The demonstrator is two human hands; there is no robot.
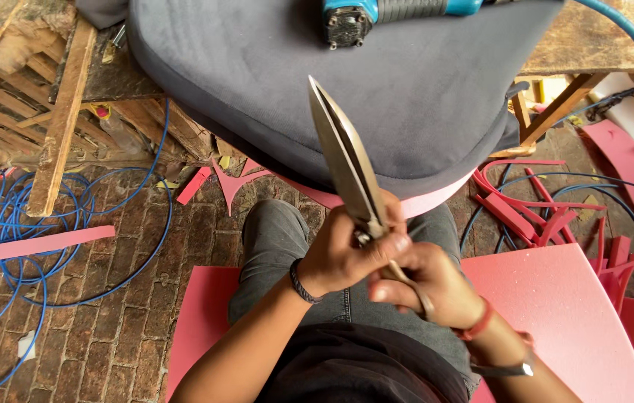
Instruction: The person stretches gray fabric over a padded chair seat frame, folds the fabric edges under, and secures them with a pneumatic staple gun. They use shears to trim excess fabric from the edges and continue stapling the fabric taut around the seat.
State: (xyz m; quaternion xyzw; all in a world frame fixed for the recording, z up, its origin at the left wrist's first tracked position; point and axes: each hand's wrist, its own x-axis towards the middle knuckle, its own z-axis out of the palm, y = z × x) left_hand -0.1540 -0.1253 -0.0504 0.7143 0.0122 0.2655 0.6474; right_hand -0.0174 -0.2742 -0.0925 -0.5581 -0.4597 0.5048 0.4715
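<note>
Steel up front: a long pair of shears (347, 160), blades closed to a point, held upright over the lap, tip aimed at the grey upholstered cushion (421, 97) on the bench above. Left hand (347, 250) is wrapped round the pivot, fingers curled tight on the metal, thumb pressed across it; right hand (425, 287) sits just below, fingers closed round the handle loops. Both wrists are cocked inward, forearms converging from the bottom of the view, elbows tucked. My read: this is a grip adjustment, the tool being settled or checked rather than cutting, since the blades meet nothing. A cut would call for the right hand to open the handles and the left to let go of the pivot. Pink foam sheet (563, 298) lies under the knees, offcuts (526, 213) scattered right, blue hose (26, 239) coiled on brick left, a blue power tool (377, 15) resting on the cushion
</note>
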